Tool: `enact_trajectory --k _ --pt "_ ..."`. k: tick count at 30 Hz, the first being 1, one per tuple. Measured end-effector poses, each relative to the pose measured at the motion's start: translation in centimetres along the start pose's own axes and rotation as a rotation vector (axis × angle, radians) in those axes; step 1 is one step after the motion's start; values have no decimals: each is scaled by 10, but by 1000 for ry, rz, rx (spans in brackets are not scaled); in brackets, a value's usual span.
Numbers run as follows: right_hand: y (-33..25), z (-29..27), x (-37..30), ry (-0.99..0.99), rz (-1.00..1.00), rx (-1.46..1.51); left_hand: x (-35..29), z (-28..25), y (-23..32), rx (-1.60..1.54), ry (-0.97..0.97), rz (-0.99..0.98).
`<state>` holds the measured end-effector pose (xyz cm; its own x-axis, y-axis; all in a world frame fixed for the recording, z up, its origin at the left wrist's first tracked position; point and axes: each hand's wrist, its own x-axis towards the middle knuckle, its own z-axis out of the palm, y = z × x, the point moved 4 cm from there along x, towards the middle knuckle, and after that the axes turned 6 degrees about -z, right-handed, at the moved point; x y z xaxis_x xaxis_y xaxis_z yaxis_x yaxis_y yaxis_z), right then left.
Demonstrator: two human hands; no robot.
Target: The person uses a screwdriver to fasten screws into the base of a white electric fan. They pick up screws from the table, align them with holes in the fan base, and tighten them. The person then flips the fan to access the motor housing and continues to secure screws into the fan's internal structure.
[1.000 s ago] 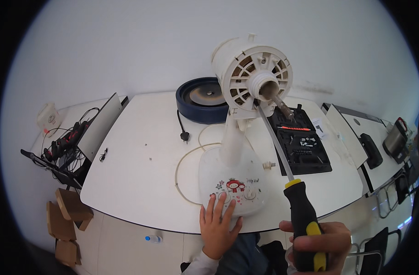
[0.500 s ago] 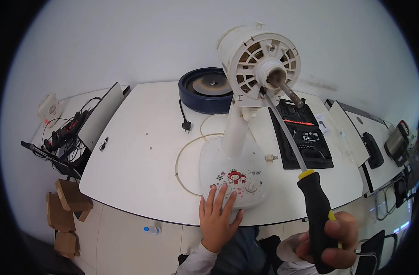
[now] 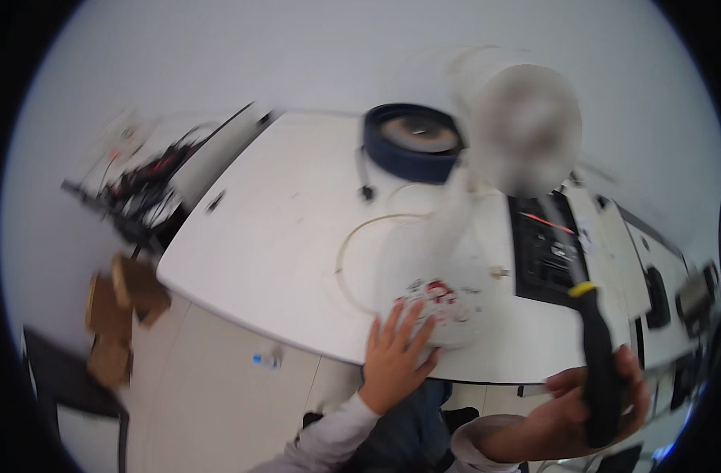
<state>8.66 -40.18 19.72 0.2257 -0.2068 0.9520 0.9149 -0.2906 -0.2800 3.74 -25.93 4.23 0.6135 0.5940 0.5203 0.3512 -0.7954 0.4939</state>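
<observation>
A white electric fan [image 3: 435,244] without its grille or blades stands on the table, its round motor head [image 3: 526,130] badly blurred. My left hand [image 3: 396,363] lies with spread fingers on the front of the base, beside the knobs and a red cartoon print. In my right hand [image 3: 565,418] is a screwdriver [image 3: 599,355] with a black handle and yellow collar, held upright at the table's front edge. Its long shaft reaches up toward the lower side of the motor head. Blur hides whether the tip touches it.
Behind the base sits a round dark-blue appliance [image 3: 412,164]. An open black tool case [image 3: 546,268] lies right of the fan, near a small pale fitting [image 3: 498,273]. Tangled cables [image 3: 151,185] fill the left side. Cardboard boxes [image 3: 108,315] and a bottle [image 3: 266,361] are on the floor.
The whole view has shifted and blurred, so the table and fan appear farther right. My left hand stays on the base; my right hand still grips the screwdriver, with more of its wrist showing.
</observation>
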Motion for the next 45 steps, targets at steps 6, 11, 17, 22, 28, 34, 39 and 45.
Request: enact_trajectory --k 6,11,17,22,28,34,39,45 --pt "33 -20 12 -155 32 22 -3 11 6 -54 -40 86" --pt "45 -26 6 -102 -32 430 -9 4 -1 -29 -42 45" --pt "69 -56 -14 149 14 354 -3 -5 -6 -166 -23 64" --pt "83 -59 -38 117 299 620 25 -46 -57 -221 180 57" --pt "124 -64 -101 73 911 755 109 -76 -168 -849 106 -415" --pt "128 -42 -114 -155 1063 591 179 -70 -283 -424 329 -507" --pt "143 -34 -131 -139 1171 685 187 -30 -296 259 187 -585" --pt "146 -20 -149 -118 1249 693 198 -32 -293 163 85 -560"
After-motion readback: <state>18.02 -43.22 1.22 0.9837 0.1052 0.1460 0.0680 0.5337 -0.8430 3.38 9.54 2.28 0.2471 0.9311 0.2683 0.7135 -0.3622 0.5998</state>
